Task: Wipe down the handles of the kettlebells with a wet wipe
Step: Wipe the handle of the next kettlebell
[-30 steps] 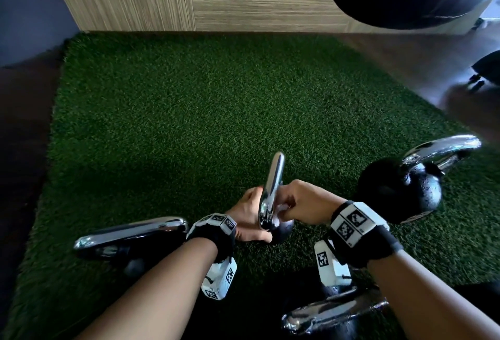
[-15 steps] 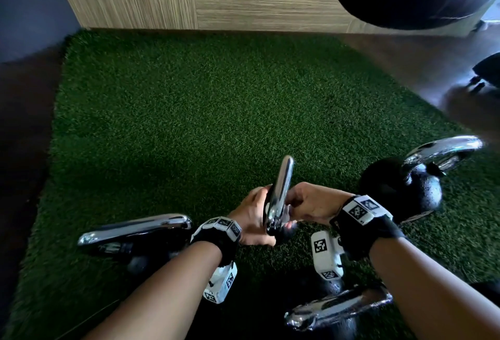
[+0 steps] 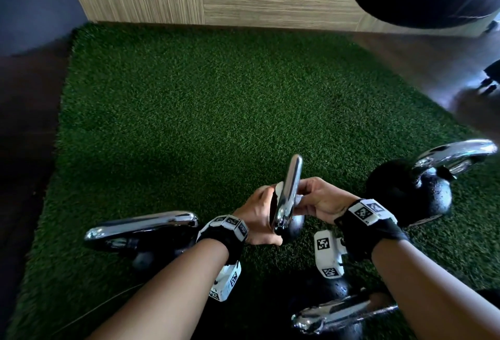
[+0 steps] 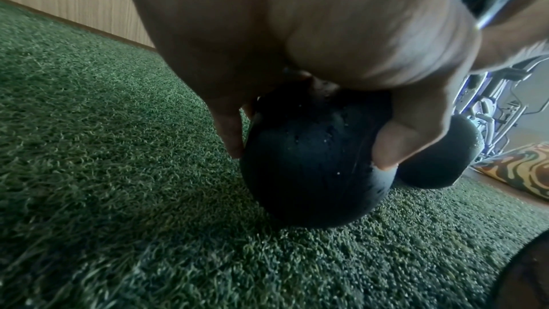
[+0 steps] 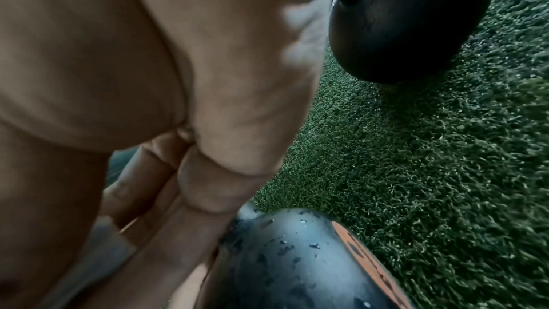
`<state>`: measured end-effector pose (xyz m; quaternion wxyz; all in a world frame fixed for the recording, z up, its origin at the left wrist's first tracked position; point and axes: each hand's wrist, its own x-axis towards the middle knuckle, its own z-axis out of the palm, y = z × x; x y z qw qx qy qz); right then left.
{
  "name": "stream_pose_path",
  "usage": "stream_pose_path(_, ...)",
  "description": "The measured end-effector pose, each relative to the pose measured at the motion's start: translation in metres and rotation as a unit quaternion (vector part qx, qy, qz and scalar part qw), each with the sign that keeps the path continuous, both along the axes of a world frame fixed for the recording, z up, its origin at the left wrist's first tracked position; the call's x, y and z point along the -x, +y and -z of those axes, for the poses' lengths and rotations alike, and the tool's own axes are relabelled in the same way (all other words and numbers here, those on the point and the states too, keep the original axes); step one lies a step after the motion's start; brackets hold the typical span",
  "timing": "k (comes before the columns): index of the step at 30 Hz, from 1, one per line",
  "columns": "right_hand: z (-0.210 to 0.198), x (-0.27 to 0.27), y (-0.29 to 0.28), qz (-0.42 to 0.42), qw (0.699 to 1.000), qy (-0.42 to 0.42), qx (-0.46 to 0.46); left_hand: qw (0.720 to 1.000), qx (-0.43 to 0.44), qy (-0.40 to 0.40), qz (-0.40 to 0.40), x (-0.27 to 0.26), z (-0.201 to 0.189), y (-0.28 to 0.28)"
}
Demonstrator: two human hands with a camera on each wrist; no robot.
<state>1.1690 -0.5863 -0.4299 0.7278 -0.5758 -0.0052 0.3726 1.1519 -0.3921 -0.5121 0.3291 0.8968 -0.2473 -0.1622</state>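
Small kettlebell [image 3: 290, 227]: left grip [image 3: 257, 212] clasped its ball, steadying it; right grip [image 3: 319, 199] pinched wet wipe [image 3: 297, 199] against chrome handle [image 3: 289, 190] alongside.

Wet wipe [image 3: 298, 199] mostly hidden betw right hand [image 3: 315, 199] & chrome handle [image 3: 289, 190]; near kettlebell [image 3: 335, 315] cut off at bottom edge; right wrist view blurred

Dim scene; glare on chrome; wrist views blurred close up; wide-angle edge distortion.
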Motion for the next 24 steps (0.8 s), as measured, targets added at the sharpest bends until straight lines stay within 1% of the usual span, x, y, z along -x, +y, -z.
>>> stream_pose_path(2, -0.003, 0.001, 0.001, 0.0, 1.0, 0.001, 0.005, 1.0, -0.006, 0.001, -0.001, 0.001, 0.002, 0.001)
stream_pose_path(3, -0.004, 0.0, 0.002, 0.012, 1.0, -0.001, 0.012, 1.0, -0.01, 0.006, -0.004, 0.001, 0.003, 0.001)
stream_pose_path(7, -0.009, -0.007, 0.006, 0.108, 0.994, -0.001, 0.031, 0.999, -0.024, 0.028, -0.022, 0.001, 0.0, -0.001)
stream_pose_path(10, -0.007, -0.006, 0.007, 0.115, 0.992, -0.007, 0.043, 0.999, -0.022, 0.011, -0.025, 0.003, -0.001, -0.002)
stream_pose_path(12, -0.005, -0.005, 0.007, 0.127, 0.99, -0.024, 0.062, 1.0, -0.015, 0.003, -0.027, 0.004, -0.001, -0.002)
stream_pose_path(15, -0.002, -0.01, 0.01, 0.197, 0.973, -0.069, 0.093, 0.999, -0.009, 0.013, -0.037, 0.002, -0.003, -0.001)
stream_pose_path(17, 0.001, -0.012, 0.01, 0.227, 0.963, -0.087, 0.114, 0.999, -0.01, 0.012, -0.038, 0.003, -0.003, -0.001)
stream_pose_path(21, 0.001, -0.01, 0.007, 0.208, 0.961, -0.112, 0.146, 0.999, -0.007, -0.005, -0.039, 0.005, 0.002, -0.001)
stream_pose_path(24, -0.003, -0.015, 0.004, 0.229, 0.945, -0.129, 0.197, 0.999, -0.006, -0.022, -0.043, 0.005, 0.006, -0.003)
